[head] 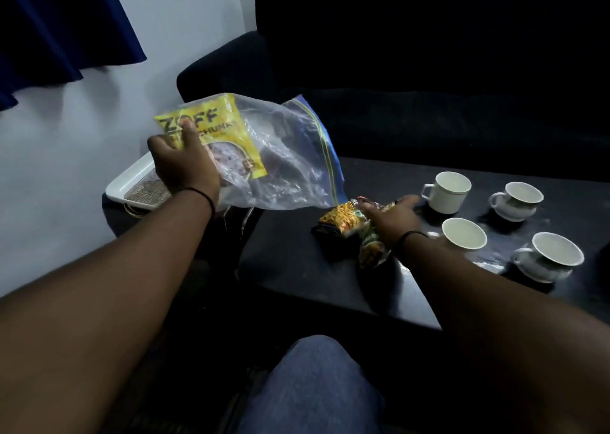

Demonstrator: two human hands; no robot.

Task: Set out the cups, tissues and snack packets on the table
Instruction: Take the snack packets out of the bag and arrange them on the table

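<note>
Right hand (pixel 392 217) on snack packets (pixel 355 227), seemingly lengthwise toward camera.

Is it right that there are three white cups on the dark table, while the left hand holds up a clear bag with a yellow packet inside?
Not quite: the head view shows four white cups on the dark table, not three. The rest stands: the left hand holds up the clear bag with the yellow packet inside.

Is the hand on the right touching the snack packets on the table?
Touching. The head view shows the right hand lying flat across the snack packets on the dark table, fingers stretched over them with no gap.
</note>
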